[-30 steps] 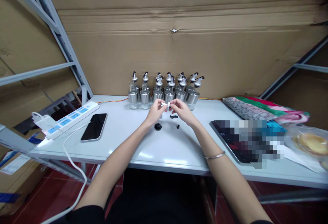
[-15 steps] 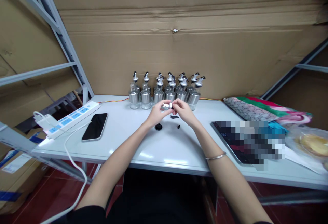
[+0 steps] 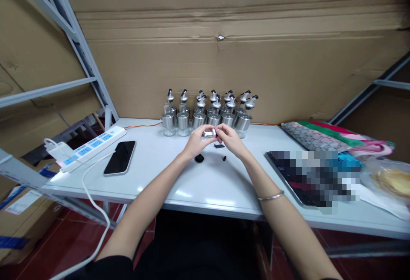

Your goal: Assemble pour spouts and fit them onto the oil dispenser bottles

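Note:
My left hand is closed around a small silver pourer spout, held above the table in front of the bottles. The fingers of my right hand pinch at the spout's right end, over a dark part there; its exact shape is hidden by the fingertips. Below the hands lie a round black cap, a flat black lever piece and a tiny black plug. Just beyond stand several glass bottles with steel sleeves, most with silver pourers on top; two in front have bare glass necks.
On the left are a white power strip and a phone with a white cable. To the right lie a dark tablet-like device, partly blurred, a colourful cloth and a plastic-wrapped item. Cardboard backs the table.
The view has shifted very slightly. Both hands stay together at the spout, with only a small shift in its tilt; the loose black parts lie as before.

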`<action>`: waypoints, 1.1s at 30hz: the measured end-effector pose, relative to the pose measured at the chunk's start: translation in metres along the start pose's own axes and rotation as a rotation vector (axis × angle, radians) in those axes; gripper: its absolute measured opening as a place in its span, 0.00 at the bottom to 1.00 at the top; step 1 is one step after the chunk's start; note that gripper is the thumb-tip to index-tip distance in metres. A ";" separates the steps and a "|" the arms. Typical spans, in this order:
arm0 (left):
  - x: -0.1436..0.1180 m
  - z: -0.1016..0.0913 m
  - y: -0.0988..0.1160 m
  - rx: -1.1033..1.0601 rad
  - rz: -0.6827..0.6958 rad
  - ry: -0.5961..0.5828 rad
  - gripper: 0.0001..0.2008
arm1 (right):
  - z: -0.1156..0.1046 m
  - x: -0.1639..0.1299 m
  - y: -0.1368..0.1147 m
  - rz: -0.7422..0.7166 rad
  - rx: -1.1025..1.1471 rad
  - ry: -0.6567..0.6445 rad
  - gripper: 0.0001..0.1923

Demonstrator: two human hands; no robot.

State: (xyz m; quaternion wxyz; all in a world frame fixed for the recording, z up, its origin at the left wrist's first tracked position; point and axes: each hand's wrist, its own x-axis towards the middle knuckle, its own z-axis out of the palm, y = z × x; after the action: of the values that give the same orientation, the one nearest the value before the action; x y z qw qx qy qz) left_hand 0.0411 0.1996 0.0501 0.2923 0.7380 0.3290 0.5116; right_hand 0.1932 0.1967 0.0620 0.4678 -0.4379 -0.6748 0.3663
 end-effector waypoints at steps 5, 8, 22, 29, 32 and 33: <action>-0.002 -0.003 -0.001 0.225 0.124 -0.106 0.11 | 0.009 -0.001 0.001 0.001 -0.180 0.033 0.17; -0.004 -0.003 -0.002 0.361 0.153 -0.114 0.11 | 0.017 -0.001 -0.002 -0.032 -0.223 0.083 0.19; -0.003 -0.010 0.000 0.454 0.206 -0.102 0.18 | 0.022 -0.002 0.000 0.068 -0.078 0.161 0.33; 0.000 -0.009 0.005 0.450 0.171 -0.159 0.17 | 0.023 -0.004 0.000 0.087 -0.072 0.191 0.31; 0.001 -0.008 0.005 0.395 0.122 -0.166 0.17 | 0.026 -0.006 -0.002 0.064 -0.028 0.232 0.31; 0.002 -0.007 0.004 0.365 0.112 -0.167 0.17 | 0.027 -0.006 -0.003 0.049 -0.014 0.252 0.31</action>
State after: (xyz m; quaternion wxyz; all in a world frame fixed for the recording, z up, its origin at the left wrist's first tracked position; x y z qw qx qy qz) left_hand 0.0355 0.1992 0.0564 0.1511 0.8357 0.3493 0.3959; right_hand 0.1675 0.1875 0.0545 0.5366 -0.5001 -0.6022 0.3152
